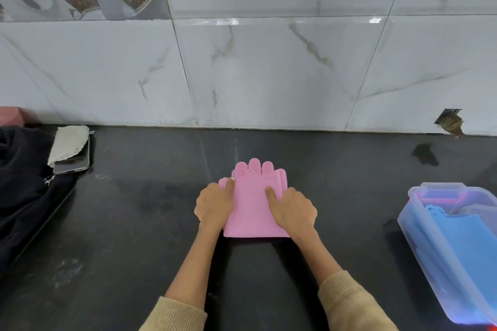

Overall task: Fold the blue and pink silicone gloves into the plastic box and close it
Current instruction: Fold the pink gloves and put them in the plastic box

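Observation:
The pink silicone glove (252, 204) lies folded on the black counter (134, 223) in the middle, its fingertips pointing toward the wall. My left hand (215, 203) rests on its left edge, forefinger stretched onto the glove's thumb, other fingers curled. My right hand (291, 209) presses on its right side with the forefinger straight on the pink surface. The clear plastic box (419, 226) stands open at the right edge with the blue glove (468, 244) folded inside. No lid shows apart from the box.
A phone (74, 161) with a white cloth (68, 144) on it lies at the back left, beside dark fabric (24, 185). A marble-tiled wall (269, 70) closes the back. A chipped hole (450, 121) sits low in the wall at right.

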The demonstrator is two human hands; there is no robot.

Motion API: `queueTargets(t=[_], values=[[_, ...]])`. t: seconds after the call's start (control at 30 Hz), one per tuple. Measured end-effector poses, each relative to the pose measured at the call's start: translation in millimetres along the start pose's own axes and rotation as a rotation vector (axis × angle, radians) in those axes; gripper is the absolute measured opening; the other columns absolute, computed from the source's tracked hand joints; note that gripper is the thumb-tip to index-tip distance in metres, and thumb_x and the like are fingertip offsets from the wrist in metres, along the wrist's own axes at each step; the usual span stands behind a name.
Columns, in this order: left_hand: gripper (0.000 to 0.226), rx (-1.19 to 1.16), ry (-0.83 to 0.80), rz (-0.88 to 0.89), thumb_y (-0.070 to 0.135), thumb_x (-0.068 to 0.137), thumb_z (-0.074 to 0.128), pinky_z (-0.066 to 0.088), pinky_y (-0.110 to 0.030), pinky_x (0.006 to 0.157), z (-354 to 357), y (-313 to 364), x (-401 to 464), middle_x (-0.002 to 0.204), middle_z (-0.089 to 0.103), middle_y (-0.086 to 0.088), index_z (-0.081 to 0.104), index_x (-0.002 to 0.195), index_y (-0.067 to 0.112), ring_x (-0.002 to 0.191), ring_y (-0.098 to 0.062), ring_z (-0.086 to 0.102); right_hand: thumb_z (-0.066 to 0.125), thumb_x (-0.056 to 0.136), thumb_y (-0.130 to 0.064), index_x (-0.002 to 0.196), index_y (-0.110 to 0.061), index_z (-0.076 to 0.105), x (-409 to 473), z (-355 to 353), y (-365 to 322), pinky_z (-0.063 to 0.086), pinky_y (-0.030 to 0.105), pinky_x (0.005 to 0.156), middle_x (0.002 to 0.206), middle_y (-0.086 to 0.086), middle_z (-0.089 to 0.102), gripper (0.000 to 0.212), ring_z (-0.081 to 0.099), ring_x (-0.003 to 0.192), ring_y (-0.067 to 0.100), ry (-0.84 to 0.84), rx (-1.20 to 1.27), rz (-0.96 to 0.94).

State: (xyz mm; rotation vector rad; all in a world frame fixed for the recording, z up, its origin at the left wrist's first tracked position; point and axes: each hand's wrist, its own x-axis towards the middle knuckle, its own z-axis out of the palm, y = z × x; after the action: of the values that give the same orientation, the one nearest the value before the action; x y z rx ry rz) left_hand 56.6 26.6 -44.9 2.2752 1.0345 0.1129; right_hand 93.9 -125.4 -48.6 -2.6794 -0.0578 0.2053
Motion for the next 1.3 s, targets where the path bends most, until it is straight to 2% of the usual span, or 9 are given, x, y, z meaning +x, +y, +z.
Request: queueTargets(t=[0.1,0.17,0.3,0.4,0.47,0.6,0.8,1.17,1.3], values=[[0.061,-0.035,-0.039,-0.019,0.057,0.094,0.026,0.039,-0.032,0.07,1,5,-6,0.087,0.056,-0.007,0.06,0.093,0.006,0.082,-0.027,0.052,0.033,0.093,-0.056,0.095,-0.006,0.057,-5,-1,0,0.042,0.031,0.066,0.095,0.009,0.063,0.056,0.06,0.082,0.026,0.008,0.084,-0.068],[0.062,-0.099,-0.055,-0.012,0.058,0.094,0.021,0.038,-0.031,0.07,-2,5,-10,0.086,0.058,-0.007,0.058,0.086,0.009,0.081,-0.026,0.053,0.038,0.093,-0.052,0.094,-0.005,0.056,-5,-3,4,0.044,0.033,0.066,0.095,0.01,0.061,0.05,0.059,0.081,0.024,-0.055,0.377,-0.116],[0.068,-0.585,-0.267,-0.085,0.067,0.09,0.023,0.048,-0.031,0.072,-12,2,-23,0.09,0.065,-0.005,0.062,0.096,0.011,0.084,-0.021,0.061,0.05,0.092,-0.045,0.103,-0.011,0.049,-14,-6,9,0.047,0.028,0.069,0.098,0.004,0.055,0.036,0.055,0.081,0.015,-0.251,0.896,-0.081],[0.067,-0.872,-0.533,-0.138,0.068,0.087,0.037,0.053,-0.04,0.091,-18,-15,-40,0.105,0.072,-0.008,0.065,0.109,0.012,0.099,-0.023,0.068,0.053,0.092,-0.036,0.101,-0.013,0.041,-21,-6,13,0.042,0.022,0.06,0.096,0.001,0.05,0.027,0.05,0.075,0.01,-0.219,0.891,-0.041],[0.051,-0.966,-0.611,-0.104,0.053,0.089,0.052,0.053,-0.038,0.09,-18,-29,-52,0.105,0.074,-0.007,0.065,0.112,0.01,0.1,-0.022,0.069,0.055,0.092,-0.034,0.105,-0.012,0.037,-26,-8,16,0.041,0.022,0.059,0.099,0.0,0.049,0.031,0.051,0.078,0.009,-0.226,0.916,0.027],[0.033,-0.966,-0.507,-0.025,0.025,0.09,0.061,0.055,-0.03,0.071,-7,-42,-83,0.109,0.07,-0.008,0.052,0.116,0.005,0.096,-0.021,0.069,0.055,0.091,-0.037,0.108,-0.011,0.035,-44,-9,24,0.041,0.023,0.059,0.099,-0.002,0.047,0.037,0.052,0.08,0.008,-0.223,0.945,0.092],[0.026,-0.906,-0.369,0.05,0.024,0.097,0.048,0.051,-0.029,0.068,-6,-34,-112,0.112,0.063,-0.009,0.048,0.117,0.006,0.092,-0.018,0.063,0.048,0.093,-0.044,0.113,-0.016,0.036,-72,-24,39,0.043,0.022,0.065,0.105,-0.005,0.05,0.036,0.053,0.088,0.007,-0.181,1.002,0.067],[0.027,-0.959,-0.536,0.439,0.023,0.098,0.044,0.046,-0.022,0.067,17,116,-191,0.103,0.056,0.006,0.04,0.124,0.016,0.088,-0.005,0.056,0.03,0.098,-0.047,0.131,-0.021,0.046,-89,-179,136,0.029,0.026,0.091,0.121,-0.007,0.047,0.045,0.045,0.108,0.012,0.297,0.834,0.037],[0.037,-1.034,-0.763,0.391,0.017,0.098,0.046,0.05,-0.046,0.093,56,168,-245,0.123,0.056,-0.011,0.038,0.132,0.007,0.11,-0.027,0.058,0.031,0.099,-0.045,0.136,-0.016,0.043,-104,-221,206,0.029,0.026,0.093,0.124,-0.006,0.045,0.049,0.044,0.109,0.011,0.365,0.777,0.124]])
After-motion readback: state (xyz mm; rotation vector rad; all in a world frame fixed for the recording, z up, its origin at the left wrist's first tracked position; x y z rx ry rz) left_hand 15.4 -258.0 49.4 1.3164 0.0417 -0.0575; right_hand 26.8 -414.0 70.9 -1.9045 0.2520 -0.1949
